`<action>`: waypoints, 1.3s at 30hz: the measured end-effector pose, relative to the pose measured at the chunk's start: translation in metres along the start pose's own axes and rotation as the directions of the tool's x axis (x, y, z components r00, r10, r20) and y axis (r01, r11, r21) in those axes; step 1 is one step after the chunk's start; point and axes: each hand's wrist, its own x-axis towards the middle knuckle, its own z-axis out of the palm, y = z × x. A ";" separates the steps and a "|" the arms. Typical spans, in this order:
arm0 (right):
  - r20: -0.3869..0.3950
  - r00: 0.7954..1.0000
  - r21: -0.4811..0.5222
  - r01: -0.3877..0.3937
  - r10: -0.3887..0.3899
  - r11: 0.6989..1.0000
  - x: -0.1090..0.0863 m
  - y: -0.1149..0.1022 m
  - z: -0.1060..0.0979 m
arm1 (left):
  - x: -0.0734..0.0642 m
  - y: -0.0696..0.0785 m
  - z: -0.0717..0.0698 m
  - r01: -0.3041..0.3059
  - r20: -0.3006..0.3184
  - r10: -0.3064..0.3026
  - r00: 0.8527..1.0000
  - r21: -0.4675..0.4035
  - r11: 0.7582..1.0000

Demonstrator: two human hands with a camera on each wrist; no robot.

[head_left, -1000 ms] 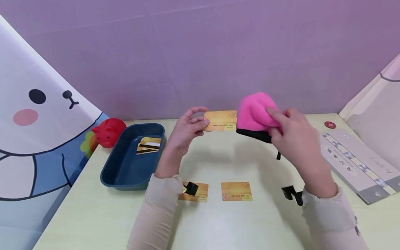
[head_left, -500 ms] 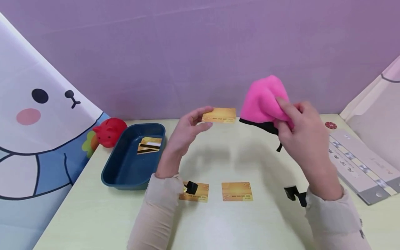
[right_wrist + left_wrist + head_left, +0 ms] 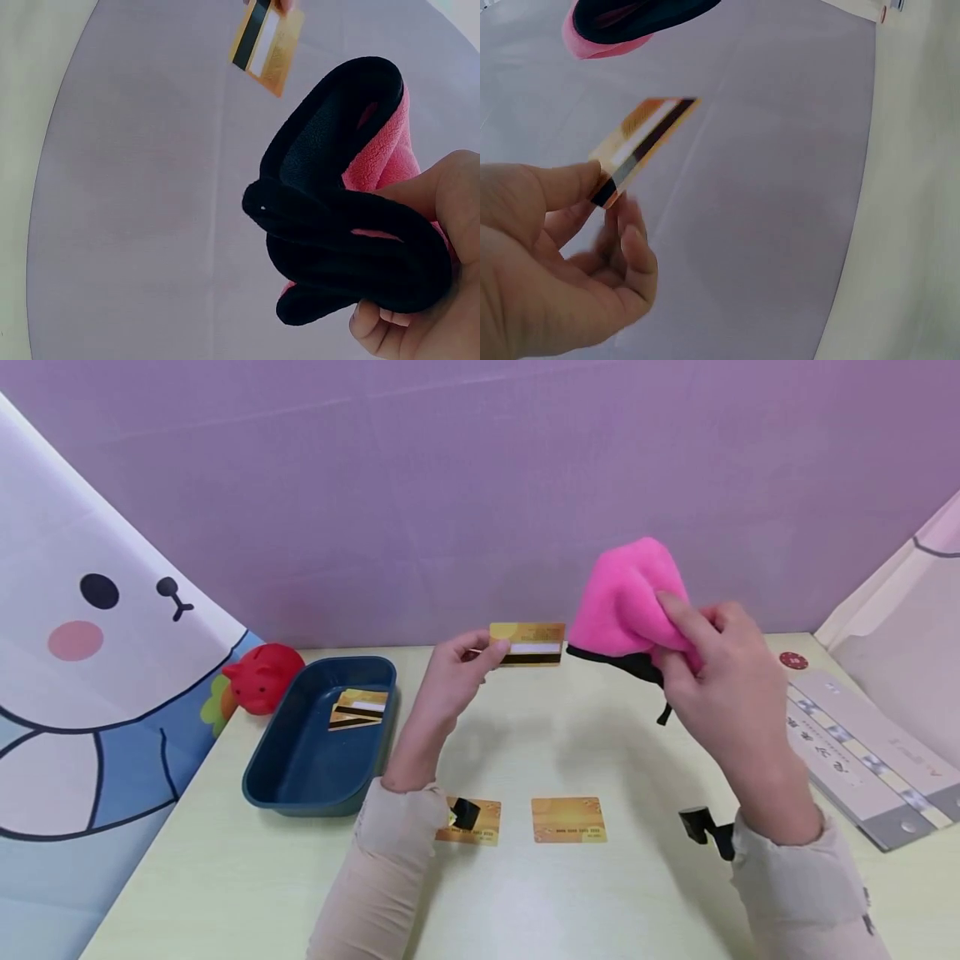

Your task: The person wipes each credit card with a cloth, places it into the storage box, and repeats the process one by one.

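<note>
My left hand (image 3: 459, 675) pinches a gold bank card (image 3: 536, 633) between thumb and fingers, held up above the table. The card's back faces me, with its dark magnetic stripe and white strip showing. In the left wrist view the card (image 3: 649, 142) tilts up from the fingertips. My right hand (image 3: 723, 689) grips a folded pink fleece item (image 3: 630, 597) with black trim and a short dangling cord. Seen from the right wrist, its black-edged opening (image 3: 330, 135) gapes and shows a dark lining. The card and the fleece are close together but apart.
On the table lie two gold cards, one (image 3: 568, 820) in the middle and another (image 3: 483, 827) partly behind the left wrist's camera mount. A blue tray (image 3: 262, 777) at left holds several cards (image 3: 358, 710). Beside it sits a red piggy bank (image 3: 262, 678). Right: grey box (image 3: 862, 752), red chip (image 3: 792, 660).
My left hand has turned the card over from its front to its striped back. My right hand has lifted the pink fleece item slightly, up and to the right.
</note>
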 end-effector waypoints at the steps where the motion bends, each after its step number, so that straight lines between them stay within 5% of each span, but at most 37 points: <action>1: 0.002 1.000 0.002 0.002 -0.002 1.000 0.000 -0.001 0.000 | 0.000 0.000 0.001 0.002 -0.007 -0.002 1.000 0.004 1.000; 8: 0.030 0.998 0.009 0.059 -0.059 0.998 -0.002 -0.009 0.000 | 0.002 0.001 0.011 -0.059 -0.041 0.057 0.998 -0.048 0.997; 14: 0.105 0.974 0.012 0.201 -0.201 0.980 -0.010 -0.022 0.017 | 0.000 0.000 0.021 -0.158 0.028 0.159 0.987 -0.042 0.987; 19: 0.170 0.953 0.015 0.250 -0.249 0.968 -0.019 -0.031 0.032 | -0.002 -0.001 0.024 -0.171 0.079 0.176 0.981 -0.059 0.983; 29: 0.213 0.975 -0.047 0.080 -0.069 0.996 -0.014 -0.019 0.027 | 0.000 0.003 0.016 -0.148 0.158 0.162 0.974 -0.099 0.984; 39: 0.120 0.989 -0.070 -0.083 0.091 0.994 -0.004 0.009 0.009 | 0.001 0.006 -0.001 -0.134 0.093 0.151 0.984 -0.164 0.977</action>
